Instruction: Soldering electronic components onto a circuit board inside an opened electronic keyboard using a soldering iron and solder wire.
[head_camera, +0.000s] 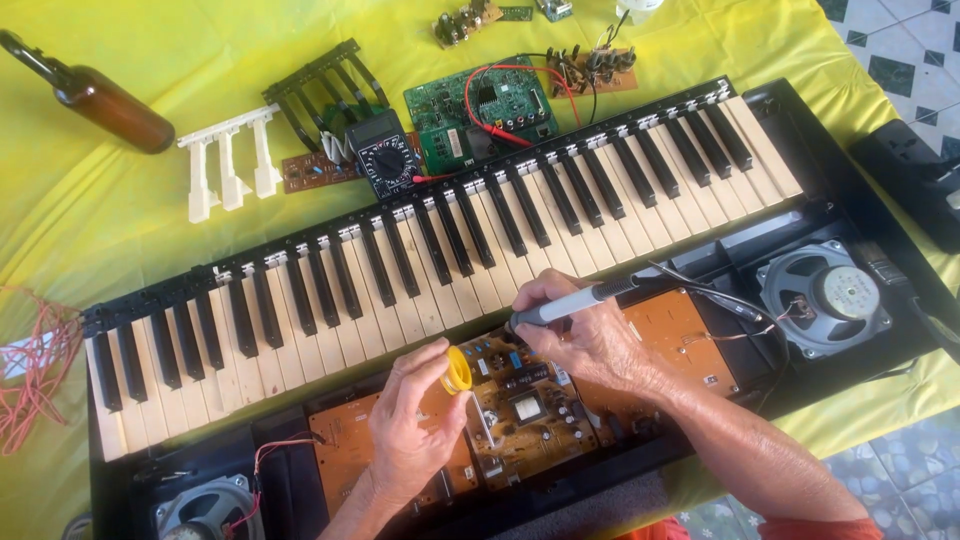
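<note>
A brown glass bottle (100, 95) lies far up-left of the fingers on the yellow-covered worktop (120, 200). A black multimeter (385, 160), a green circuit board (480, 110) and loose white keys (230, 165) lie beyond the fingers. Red wires (35, 365) lie far left. 2 speakers (825, 295) flank them.

A table draped in a bright yellow cloth (120, 200) carries everything. Across its middle lies an opened black electronic keyboard (440, 250) with its white and black keys. Behind it on the cloth lie a brown glass bottle (105, 100) on its side, a loose strip of white plastic keys (228, 165), a strip of black keys (325, 85), a black multimeter with a dial (388, 158), a green circuit board (485, 105) and smaller brown boards (590, 68). A tangle of red wire (35, 365) lies at the left edge.
</note>
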